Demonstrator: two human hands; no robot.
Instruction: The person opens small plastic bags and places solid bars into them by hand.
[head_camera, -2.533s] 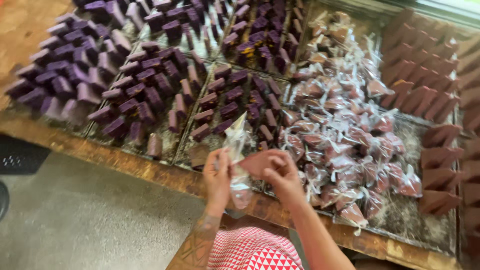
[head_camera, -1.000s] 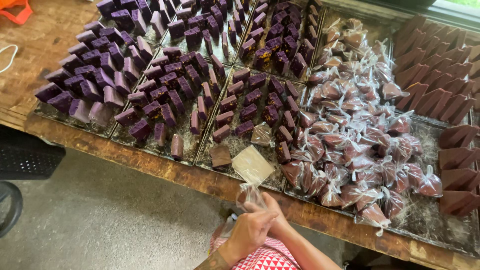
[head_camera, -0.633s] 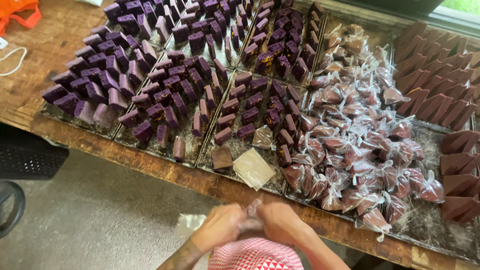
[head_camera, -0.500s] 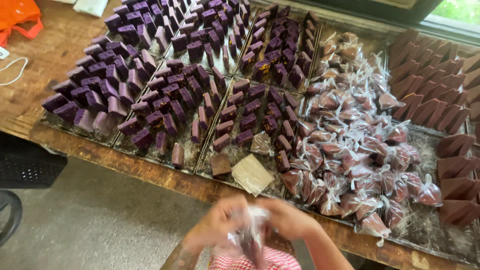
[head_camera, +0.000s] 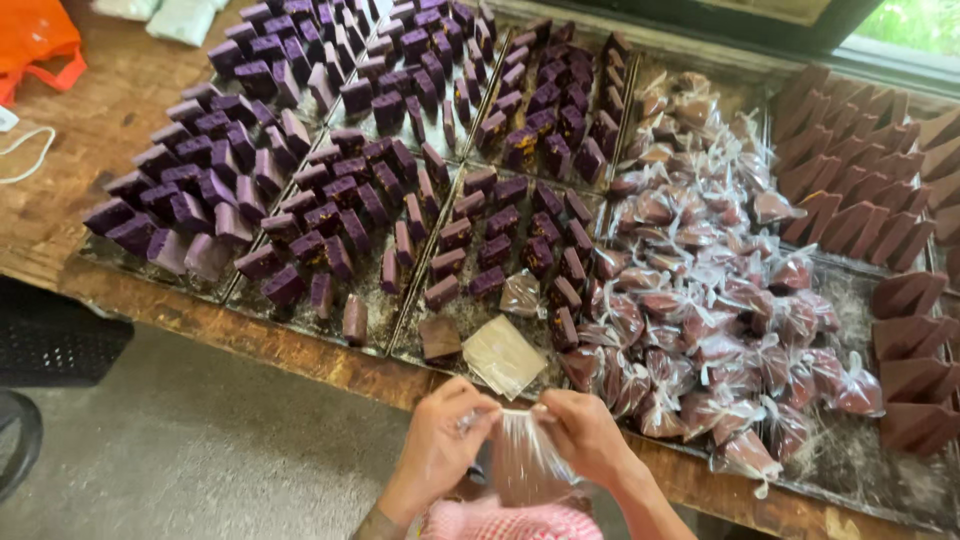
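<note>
Below the trays, left hand (head_camera: 437, 440) and right hand (head_camera: 585, 432) pinch a clear bag (head_camera: 522, 455).

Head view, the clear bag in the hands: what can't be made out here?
- Bag: its contents, blurred behind the film.
- Left hand and right hand: the fingertips at the bag's mouth are blurred, so the grip is unclear.
- Brown bars: cut off by the right edge.
- Orange bag: cropped at the top-left corner.

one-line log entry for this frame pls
left hand: pinching bag top | right hand: pinching bag top | clear bag: brown block inside, held over table edge | bagged pile: right of trays
</note>
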